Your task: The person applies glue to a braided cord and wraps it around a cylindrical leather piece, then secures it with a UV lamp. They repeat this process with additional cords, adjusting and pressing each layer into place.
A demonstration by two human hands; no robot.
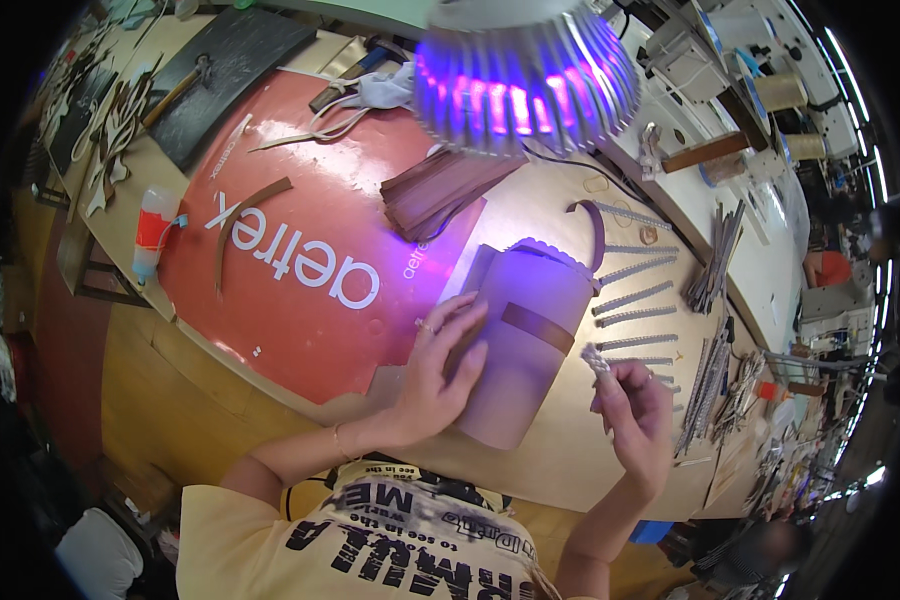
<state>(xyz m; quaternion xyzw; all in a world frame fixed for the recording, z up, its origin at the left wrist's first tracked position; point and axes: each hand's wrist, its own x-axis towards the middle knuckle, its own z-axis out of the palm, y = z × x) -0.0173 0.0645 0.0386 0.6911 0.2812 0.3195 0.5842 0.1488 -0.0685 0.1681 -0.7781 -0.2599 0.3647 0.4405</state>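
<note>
A brown leather-like piece (525, 350), tinted violet by the lamp, lies in front of me; whether it is one thick piece or a stack I cannot tell. Its far edge is scalloped, and a darker brown strip (538, 332) crosses it. My left hand (440, 375) rests along its left side, fingers apart and gripping nothing. To the right of the piece, my right hand (635, 405) pinches a short, pale braided strip (595, 358) between thumb and fingers, held above the table. Several grey braided strips (635, 298) lie in a row just beyond that hand.
A lamp (525, 85) glowing violet hangs over the far side. Brown strips (450, 190) lie bundled on a red sheet (300, 330). At the left stands a bottle (153, 235); a hammer (175, 92) lies on a black board (235, 70). Another hammer (700, 152) is at right.
</note>
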